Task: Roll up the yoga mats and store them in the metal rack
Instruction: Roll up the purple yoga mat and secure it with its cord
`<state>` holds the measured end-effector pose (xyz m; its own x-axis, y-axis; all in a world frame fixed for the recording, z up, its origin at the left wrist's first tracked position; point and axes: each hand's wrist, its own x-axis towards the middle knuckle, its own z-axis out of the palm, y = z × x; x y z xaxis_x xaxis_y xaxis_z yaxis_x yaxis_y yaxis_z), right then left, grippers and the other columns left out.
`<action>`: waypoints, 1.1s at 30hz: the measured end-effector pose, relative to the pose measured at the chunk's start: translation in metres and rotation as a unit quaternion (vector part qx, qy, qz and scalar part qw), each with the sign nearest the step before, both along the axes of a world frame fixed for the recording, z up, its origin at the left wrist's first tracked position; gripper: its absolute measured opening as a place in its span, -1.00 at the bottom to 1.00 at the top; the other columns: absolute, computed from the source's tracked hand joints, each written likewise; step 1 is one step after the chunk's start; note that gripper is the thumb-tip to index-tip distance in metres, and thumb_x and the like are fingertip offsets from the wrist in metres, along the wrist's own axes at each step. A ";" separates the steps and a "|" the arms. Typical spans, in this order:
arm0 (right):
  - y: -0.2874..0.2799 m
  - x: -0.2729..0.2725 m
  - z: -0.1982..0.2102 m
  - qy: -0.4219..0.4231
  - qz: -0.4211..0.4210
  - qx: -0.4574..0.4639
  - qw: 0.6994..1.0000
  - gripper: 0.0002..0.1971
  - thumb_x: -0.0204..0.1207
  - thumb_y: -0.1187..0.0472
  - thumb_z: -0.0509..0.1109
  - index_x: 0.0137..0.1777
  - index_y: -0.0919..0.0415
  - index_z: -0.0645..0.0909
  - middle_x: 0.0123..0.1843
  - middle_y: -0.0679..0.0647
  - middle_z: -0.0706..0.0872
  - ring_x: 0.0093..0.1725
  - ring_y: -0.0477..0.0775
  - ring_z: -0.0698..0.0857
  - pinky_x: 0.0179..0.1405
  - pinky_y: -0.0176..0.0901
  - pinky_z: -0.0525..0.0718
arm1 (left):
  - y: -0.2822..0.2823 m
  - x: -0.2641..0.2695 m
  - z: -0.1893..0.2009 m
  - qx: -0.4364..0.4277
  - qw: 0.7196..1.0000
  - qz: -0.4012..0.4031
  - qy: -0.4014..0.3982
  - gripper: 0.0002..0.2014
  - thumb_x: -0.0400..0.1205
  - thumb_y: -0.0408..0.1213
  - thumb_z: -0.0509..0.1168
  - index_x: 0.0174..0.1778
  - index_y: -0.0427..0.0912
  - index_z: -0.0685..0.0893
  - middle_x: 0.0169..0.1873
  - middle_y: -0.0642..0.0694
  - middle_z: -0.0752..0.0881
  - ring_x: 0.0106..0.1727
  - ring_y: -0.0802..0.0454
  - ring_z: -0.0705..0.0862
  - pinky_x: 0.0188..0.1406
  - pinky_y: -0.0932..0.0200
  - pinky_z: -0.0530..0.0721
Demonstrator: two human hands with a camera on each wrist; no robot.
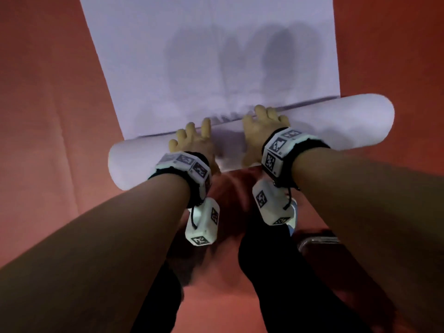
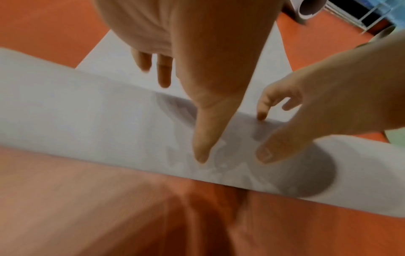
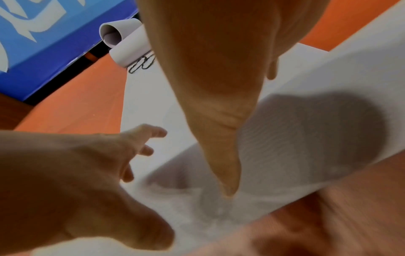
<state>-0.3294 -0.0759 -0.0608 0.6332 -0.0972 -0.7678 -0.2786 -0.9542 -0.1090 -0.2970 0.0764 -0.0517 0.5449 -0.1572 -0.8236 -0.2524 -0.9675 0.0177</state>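
Observation:
A pale lavender yoga mat (image 1: 216, 56) lies on the orange floor, its near end rolled into a thick roll (image 1: 336, 123) that runs left to right. Both hands rest side by side on top of the roll's middle. My left hand (image 1: 192, 138) lies flat with spread, straight fingers; in the left wrist view the left hand (image 2: 197, 104) has its thumb on the roll (image 2: 87, 129). My right hand (image 1: 262, 126) also presses flat on it, fingers reaching over the far side. In the right wrist view the right hand (image 3: 219, 104) touches the roll (image 3: 328, 86) with its thumb.
Another rolled mat (image 3: 122, 43) lies at the far end of the flat mat, beside a blue panel (image 3: 43, 43). A white metal rack (image 2: 377, 15) stands at the far right. Orange floor (image 1: 48, 116) surrounds the mat. My dark-clad legs (image 1: 269, 272) are below the roll.

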 end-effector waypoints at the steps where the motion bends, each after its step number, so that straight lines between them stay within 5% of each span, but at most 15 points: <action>1: 0.005 -0.012 -0.002 0.007 0.010 0.018 1.000 -0.15 0.29 0.05 0.56 0.54 0.19 0.24 0.48 0.24 0.36 0.48 0.36 0.34 0.36 0.18 0.37 | 0.007 -0.008 -0.005 0.008 1.000 -0.020 -0.001 -0.02 0.33 -0.03 0.63 0.57 -0.01 0.19 0.48 -0.18 0.37 0.47 -0.26 0.33 0.32 -0.18 0.40; 4: 0.019 -0.043 -0.002 0.020 0.012 -0.007 1.000 0.01 0.23 -0.01 0.61 0.61 0.09 0.11 0.48 0.26 0.38 0.45 0.41 0.36 0.35 0.24 0.39 | 0.030 -0.032 -0.016 0.016 0.999 -0.044 0.010 -0.15 0.33 0.14 0.57 0.45 -0.04 0.34 0.39 -0.17 0.46 0.42 -0.22 0.34 0.27 -0.15 0.36; 7: 0.030 -0.054 -0.020 0.042 0.078 -0.019 0.996 -0.09 0.14 -0.09 0.61 0.48 0.08 0.31 0.51 0.26 0.30 0.47 0.41 0.32 0.36 0.28 0.34 | 0.045 -0.045 -0.031 0.014 0.994 -0.097 0.051 -0.10 0.24 0.28 0.58 0.43 0.01 0.41 0.41 -0.14 0.44 0.43 -0.20 0.39 0.31 -0.13 0.36; 10: 0.043 -0.047 -0.050 0.090 0.061 0.051 0.993 -0.29 0.34 0.05 0.59 0.46 0.14 0.41 0.41 0.22 0.56 0.36 0.30 0.58 0.13 0.00 0.54 | 0.039 -0.044 -0.061 -0.040 0.982 -0.134 0.127 -0.28 0.39 0.02 0.60 0.43 -0.05 0.48 0.24 -0.14 0.65 0.29 -0.17 0.62 0.02 0.13 0.44; 13: 0.049 -0.043 -0.075 0.127 0.036 0.085 0.988 -0.60 0.50 0.16 0.50 0.33 0.19 0.62 0.31 0.21 0.68 0.32 0.25 0.66 0.10 -0.04 0.60 | 0.029 -0.035 -0.083 -0.094 0.969 -0.170 0.155 -0.53 0.48 -0.20 0.53 0.30 -0.12 0.61 0.09 -0.06 0.66 0.15 -0.02 0.63 -0.11 0.25 0.41; 16: 0.041 -0.022 -0.081 0.067 0.038 0.070 0.995 -0.55 0.13 -0.15 0.59 0.00 0.00 0.68 -0.12 0.06 0.77 -0.08 0.21 0.77 -0.07 -0.02 0.75 | 0.022 -0.015 -0.090 -0.191 0.965 -0.157 0.081 -0.28 0.35 -0.11 0.51 0.45 0.01 0.43 0.12 -0.02 0.62 0.14 -0.07 0.64 -0.06 0.18 0.52; 21: 0.016 0.030 -0.068 -0.048 0.017 0.027 0.998 -0.50 0.03 -0.25 0.60 -0.10 0.00 0.62 -0.15 0.01 0.72 -0.10 0.16 0.71 -0.01 -0.05 0.72 | -0.009 0.033 -0.085 -0.180 0.962 -0.206 -0.022 -0.09 0.21 0.28 0.51 0.42 -0.05 0.39 0.15 -0.13 0.54 0.19 -0.23 0.61 0.16 -0.15 0.66; 24: 0.004 0.051 -0.049 -0.127 0.006 0.007 0.992 -0.32 0.07 -0.33 0.58 0.11 0.06 0.62 0.00 0.06 0.72 0.00 0.21 0.68 0.07 0.01 0.69 | -0.018 0.049 -0.068 -0.135 0.954 -0.254 -0.081 0.05 0.11 0.47 0.51 0.40 -0.08 0.38 0.19 -0.15 0.46 0.21 -0.17 0.52 0.19 -0.14 0.61; 27: 0.002 0.042 -0.038 -0.194 0.008 0.003 0.981 -0.26 0.18 -0.42 0.50 0.30 -0.01 0.55 0.17 0.08 0.64 0.22 0.24 0.57 0.23 0.10 0.57 | -0.017 0.048 -0.047 -0.132 0.961 -0.229 -0.079 0.02 0.09 0.42 0.56 0.32 -0.11 0.38 0.13 -0.12 0.49 0.13 -0.12 0.54 0.20 -0.10 0.62; 30: 0.007 0.014 -0.039 -0.174 0.025 0.056 0.983 -0.29 0.25 -0.45 0.45 0.34 -0.08 0.56 0.20 0.05 0.56 0.34 0.24 0.48 0.34 0.12 0.47 | -0.006 0.037 -0.045 -0.131 0.965 -0.224 -0.046 -0.17 0.20 0.34 0.57 0.24 -0.10 0.52 0.01 -0.04 0.68 0.09 -0.09 0.66 0.14 0.03 0.67; 33: 0.002 0.011 -0.031 -0.158 0.047 0.055 0.985 -0.26 0.27 -0.47 0.42 0.39 -0.10 0.50 0.24 0.00 0.62 0.32 0.19 0.49 0.30 0.09 0.39 | -0.008 0.040 -0.039 -0.143 0.966 -0.208 -0.065 -0.24 0.28 0.24 0.58 0.28 -0.06 0.49 -0.02 -0.01 0.64 0.08 -0.09 0.63 0.10 0.04 0.63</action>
<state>-0.3185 -0.0742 -0.0917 0.8448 0.0462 -0.5331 -0.1244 -0.9520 -0.2796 -0.2571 0.0686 -0.0910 0.4815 -0.5945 -0.6440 -0.6353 -0.7429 0.2108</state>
